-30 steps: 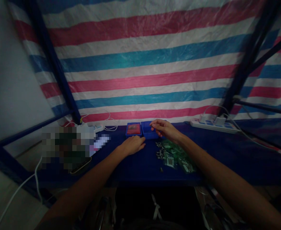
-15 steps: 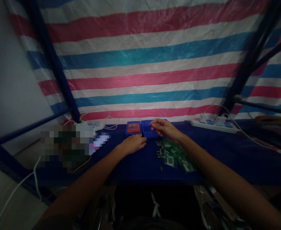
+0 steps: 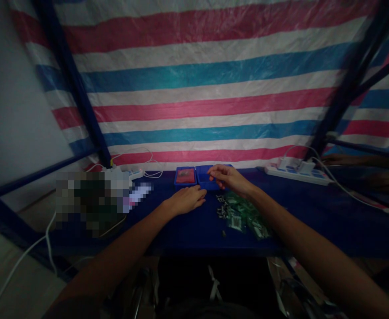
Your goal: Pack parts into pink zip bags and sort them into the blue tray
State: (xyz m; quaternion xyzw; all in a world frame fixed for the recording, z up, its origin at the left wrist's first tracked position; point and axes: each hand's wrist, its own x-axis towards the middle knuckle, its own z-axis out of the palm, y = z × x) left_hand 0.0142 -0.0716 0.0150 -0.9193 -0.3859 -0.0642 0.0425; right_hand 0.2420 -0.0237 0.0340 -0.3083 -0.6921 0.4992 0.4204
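On the dark blue tabletop (image 3: pixel 194 230) the left hand (image 3: pixel 185 200) lies palm down, fingers loosely stretched and flat on the surface, holding nothing; its fingertips sit just at six o'clock of the small blue plastic case (image 3: pixel 197 177). That case stands open near the far edge of the table, a left half with a red lining (image 3: pixel 185 177) and a right half that is an empty-looking blue tray (image 3: pixel 205 179). The right hand (image 3: pixel 229 178) hovers at the tray's three o'clock side, fingers curled together with thumb and forefinger pinched over the tray's rim; whether anything tiny sits between them is too dark to tell. At five o'clock of the case, just beside the right wrist, lies a heap of small clear green packets and dark little metal pieces (image 3: pixel 242 215). A white power strip with plugs (image 3: pixel 297 172) lies at three o'clock, well apart, and a white cable (image 3: pixel 141 161) loops at ten o'clock below the striped red, white and blue tarpaulin (image 3: pixel 197 88).
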